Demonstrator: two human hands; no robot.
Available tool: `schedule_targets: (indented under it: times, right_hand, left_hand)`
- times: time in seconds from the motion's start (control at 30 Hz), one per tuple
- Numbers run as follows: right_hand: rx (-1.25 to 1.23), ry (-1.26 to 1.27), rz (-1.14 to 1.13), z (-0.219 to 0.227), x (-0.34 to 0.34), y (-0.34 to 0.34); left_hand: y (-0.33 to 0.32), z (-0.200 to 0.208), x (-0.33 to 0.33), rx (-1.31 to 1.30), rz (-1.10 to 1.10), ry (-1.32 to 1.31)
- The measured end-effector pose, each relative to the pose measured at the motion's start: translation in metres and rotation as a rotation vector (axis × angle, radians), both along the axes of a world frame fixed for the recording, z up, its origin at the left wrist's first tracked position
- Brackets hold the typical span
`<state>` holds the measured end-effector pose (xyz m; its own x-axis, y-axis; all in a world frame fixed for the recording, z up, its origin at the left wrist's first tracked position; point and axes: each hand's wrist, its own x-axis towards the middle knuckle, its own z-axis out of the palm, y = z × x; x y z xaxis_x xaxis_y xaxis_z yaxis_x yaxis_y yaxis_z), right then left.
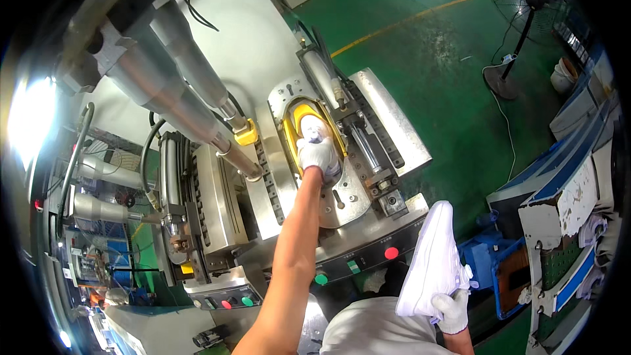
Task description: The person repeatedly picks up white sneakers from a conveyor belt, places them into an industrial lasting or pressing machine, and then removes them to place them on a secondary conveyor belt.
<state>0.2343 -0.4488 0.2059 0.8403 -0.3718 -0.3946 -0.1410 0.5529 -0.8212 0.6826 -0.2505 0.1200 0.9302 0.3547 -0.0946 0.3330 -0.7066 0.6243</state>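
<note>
A white shoe (314, 129) lies in the yellow-lined mould (290, 133) of a press, toe pointing away from me. My left hand (319, 156), in a white knitted glove, reaches down over the shoe's near end, closed around it; part of the fingers is hidden. At my right side my right hand (452, 310), gloved too, grips a second shoe (428, 260), pale white with a lilac tint. That shoe is held upright with its toe up and its sole turned to the left.
Metal press cylinders (174, 85) hang at upper left, beside a yellow pad (246, 133). A red button (391, 253) and a green button (321, 279) sit on the front panel. A stand fan (529, 20) is at far right; a shoe rack (559, 250) stands at right.
</note>
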Motion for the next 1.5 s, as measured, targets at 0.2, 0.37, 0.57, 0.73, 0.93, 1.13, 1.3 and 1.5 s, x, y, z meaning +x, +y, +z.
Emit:
schedule_targets:
  times: [0.2,0.37,0.57,0.73,0.93,1.13,1.3,1.5]
  right_hand:
    - [-0.182,0.004,0.044,0.018,0.062,0.006]
    - [-0.874,-0.238,0.188,0.023,0.132,0.014]
    - [-0.167,-0.124,0.618,0.004,0.348,0.062]
    - [-1.468,-0.060,0.630,-0.072,0.474,0.125]
    - [-1.525,-0.333,0.560,-0.157,0.511,0.099]
    - [-1.399,-0.104,0.749,-0.138,0.501,0.121]
    - [-1.270,-0.521,0.496,-0.056,0.370,0.176]
    - [-1.489,-0.822,0.852,-0.066,0.097,0.264]
  left_hand:
    - [0.025,0.083,-0.029,-0.483,-0.187,0.032]
    - [0.079,0.161,-0.159,-0.554,-0.175,-0.174]
    - [0.161,0.156,-0.322,-0.399,-0.174,-0.181]
    - [0.200,0.141,-0.439,-0.323,0.028,-0.006]
    - [0.204,0.086,-0.552,-0.132,0.365,0.066]
    - [0.193,0.065,-0.593,-0.311,0.709,-0.067]
    - [0.210,0.001,-0.620,-0.384,0.847,-0.202]
    - [0.260,-0.127,-0.636,-0.205,0.830,-0.218]
